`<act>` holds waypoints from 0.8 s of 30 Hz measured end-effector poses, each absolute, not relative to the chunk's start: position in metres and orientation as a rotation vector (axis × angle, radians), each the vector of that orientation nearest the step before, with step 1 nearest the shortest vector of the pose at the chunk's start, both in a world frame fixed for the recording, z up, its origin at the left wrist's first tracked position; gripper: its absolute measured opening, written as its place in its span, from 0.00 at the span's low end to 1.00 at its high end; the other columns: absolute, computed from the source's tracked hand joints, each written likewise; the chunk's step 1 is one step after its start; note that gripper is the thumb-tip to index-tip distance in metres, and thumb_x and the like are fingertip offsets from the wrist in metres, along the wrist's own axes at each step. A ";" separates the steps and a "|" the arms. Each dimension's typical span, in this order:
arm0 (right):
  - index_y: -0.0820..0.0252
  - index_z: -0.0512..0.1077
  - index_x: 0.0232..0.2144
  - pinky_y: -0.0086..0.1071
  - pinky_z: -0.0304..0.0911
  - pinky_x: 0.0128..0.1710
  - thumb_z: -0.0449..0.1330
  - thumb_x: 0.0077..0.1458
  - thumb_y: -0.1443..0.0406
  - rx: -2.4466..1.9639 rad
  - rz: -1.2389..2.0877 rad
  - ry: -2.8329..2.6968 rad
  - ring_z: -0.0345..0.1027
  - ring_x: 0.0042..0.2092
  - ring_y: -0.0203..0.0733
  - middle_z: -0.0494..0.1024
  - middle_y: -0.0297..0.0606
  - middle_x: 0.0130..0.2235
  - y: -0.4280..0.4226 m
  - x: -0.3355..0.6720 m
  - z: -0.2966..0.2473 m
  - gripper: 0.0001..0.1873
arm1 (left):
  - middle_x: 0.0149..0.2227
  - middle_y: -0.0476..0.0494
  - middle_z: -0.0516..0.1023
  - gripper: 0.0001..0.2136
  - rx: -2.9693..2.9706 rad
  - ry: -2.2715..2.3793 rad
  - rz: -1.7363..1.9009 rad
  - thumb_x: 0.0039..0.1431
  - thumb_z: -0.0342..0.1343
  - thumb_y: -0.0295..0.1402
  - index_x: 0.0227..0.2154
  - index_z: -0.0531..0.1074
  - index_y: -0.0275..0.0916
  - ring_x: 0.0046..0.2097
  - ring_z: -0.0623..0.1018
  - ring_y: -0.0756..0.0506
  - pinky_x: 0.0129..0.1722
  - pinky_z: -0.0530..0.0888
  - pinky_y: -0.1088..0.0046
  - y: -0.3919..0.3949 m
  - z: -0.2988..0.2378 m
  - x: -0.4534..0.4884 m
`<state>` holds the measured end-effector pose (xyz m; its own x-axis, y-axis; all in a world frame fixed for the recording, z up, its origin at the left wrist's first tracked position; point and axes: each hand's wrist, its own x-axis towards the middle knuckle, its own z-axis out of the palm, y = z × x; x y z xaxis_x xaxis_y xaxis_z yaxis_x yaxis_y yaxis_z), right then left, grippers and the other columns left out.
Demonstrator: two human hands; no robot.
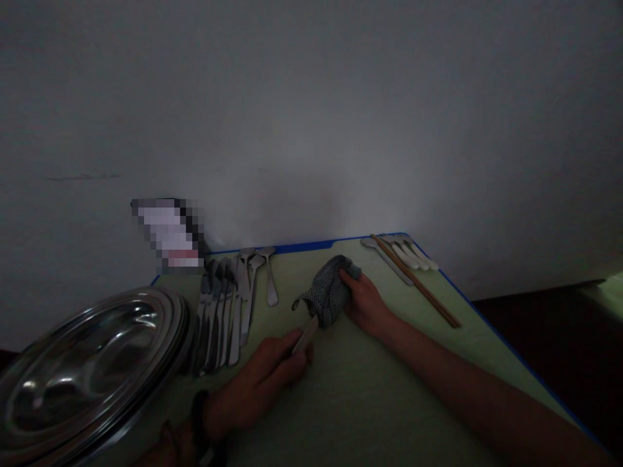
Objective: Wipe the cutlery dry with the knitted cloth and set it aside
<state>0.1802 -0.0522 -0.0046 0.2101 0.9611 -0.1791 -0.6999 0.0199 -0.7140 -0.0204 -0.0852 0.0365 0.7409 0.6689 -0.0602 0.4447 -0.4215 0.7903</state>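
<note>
My left hand (pixel 272 366) is closed around the flat, pale handle of a piece of cutlery (pixel 305 335). The far end of that piece disappears into a dark checked cloth (pixel 327 290), so its kind is hidden. With the fingers wrapped round the cloth, my right hand (pixel 368 303) grips it over the covered end. Both hands are above the middle of the pale green table (pixel 335 402). To the left of the cloth lie several metal knives (pixel 222 318) in a row, and beside them several metal spoons (pixel 270 279).
A stack of shiny metal trays (pixel 170 305) fills the left side. Chopsticks (pixel 418 285), a metal utensil (pixel 389 259) and several white-handled utensils (pixel 406 253) lie at the back right. A blurred-out phone-like device (pixel 168 233) leans against the wall (pixel 311 117).
</note>
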 end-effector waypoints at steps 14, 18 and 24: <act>0.59 0.72 0.30 0.36 0.65 0.44 0.66 0.41 0.61 -0.827 1.369 -0.481 0.70 0.43 0.42 0.78 0.33 0.32 -0.052 0.180 -0.006 0.12 | 0.23 0.53 0.69 0.11 2.258 0.842 0.206 0.60 0.47 0.36 0.23 0.64 0.38 0.26 0.70 0.51 0.26 0.63 0.79 -0.084 0.019 -0.010; 0.60 0.72 0.29 0.36 0.65 0.44 0.66 0.40 0.62 -0.788 1.398 -0.454 0.70 0.42 0.42 0.78 0.33 0.31 -0.051 0.181 -0.005 0.12 | 0.20 0.54 0.67 0.14 2.226 0.873 0.268 0.61 0.44 0.36 0.20 0.62 0.38 0.23 0.68 0.53 0.24 0.62 0.79 -0.084 0.016 -0.010; 0.60 0.71 0.30 0.35 0.64 0.44 0.66 0.40 0.63 -0.802 1.389 -0.435 0.70 0.42 0.41 0.78 0.34 0.32 -0.052 0.181 -0.002 0.12 | 0.21 0.53 0.69 0.11 2.206 0.962 0.342 0.58 0.48 0.38 0.23 0.65 0.38 0.24 0.69 0.51 0.23 0.63 0.78 -0.084 0.018 -0.010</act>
<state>0.1808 -0.0522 -0.0020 0.1632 0.9701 -0.1795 -0.6947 -0.0162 -0.7192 -0.0099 -0.0842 0.0182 0.6900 0.7230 -0.0334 0.5391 -0.4825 0.6903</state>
